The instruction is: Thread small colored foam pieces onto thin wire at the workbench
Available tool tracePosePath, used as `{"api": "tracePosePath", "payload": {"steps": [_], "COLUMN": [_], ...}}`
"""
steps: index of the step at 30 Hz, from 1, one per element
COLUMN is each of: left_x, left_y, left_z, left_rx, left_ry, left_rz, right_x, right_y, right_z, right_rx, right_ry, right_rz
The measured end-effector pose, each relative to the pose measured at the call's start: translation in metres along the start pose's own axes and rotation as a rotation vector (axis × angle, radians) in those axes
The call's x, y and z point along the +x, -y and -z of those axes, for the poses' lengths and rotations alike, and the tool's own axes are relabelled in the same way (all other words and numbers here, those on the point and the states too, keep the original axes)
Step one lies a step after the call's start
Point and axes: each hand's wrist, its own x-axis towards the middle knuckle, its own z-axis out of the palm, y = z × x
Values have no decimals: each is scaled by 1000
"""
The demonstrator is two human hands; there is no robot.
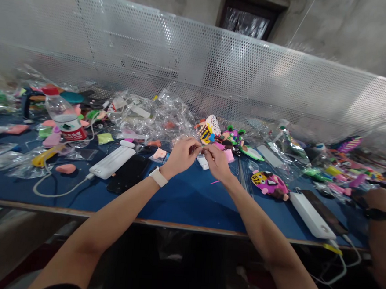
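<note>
Lying on the blue table (189, 203), just beside the right hand (217, 161): one small white piece (203, 162). Left hand (183, 155) and right hand: fingers curled, tips together; whether they grip anything cannot be told. Right of these, one pink block (229, 155); nearer, one thin pink stick (214, 182). Farther, one figure with a white speckled top (213, 125). To the right: one pink-and-yellow figure (271, 184), one white device (312, 215), another person's hand (385, 199). To the left: one black slab (129, 174), one white power bank (112, 162), one red-capped bottle (71, 129). Behind, one perforated metal panel (173, 50).
</note>
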Motion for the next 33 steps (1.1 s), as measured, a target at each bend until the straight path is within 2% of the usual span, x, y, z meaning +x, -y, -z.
{"api": "tracePosePath", "payload": {"steps": [3,6,9,13,15,18,21,28,33], "left_x": [5,7,8,8,8,7,5,3,-1], "left_y": [8,18,22,17,15,13,13,8,1], "left_z": [1,3,7,12,13,11,7,3,5], "left_rx": [-142,-205,-199,-146,-128,-107,-83,-22,241], "left_ry": [95,195,210,187,175,149,125,84,176], "left_rz": [116,164,129,38,-2,-42,-46,-19,-122], "right_x": [1,0,1,3,4,5,5,4,3], "right_y": [-1,-2,-2,-7,-11,-15,-13,-5,-9], "right_z": [1,0,-2,-8,-12,-15,-12,-1,-1], "right_rx": [-78,-75,76,403,512,564,505,148,-143], "right_ry": [28,42,53,51,24,-1,14,30,41], "right_rz": [40,36,-78,-290,-334,-355,-307,-75,74]}}
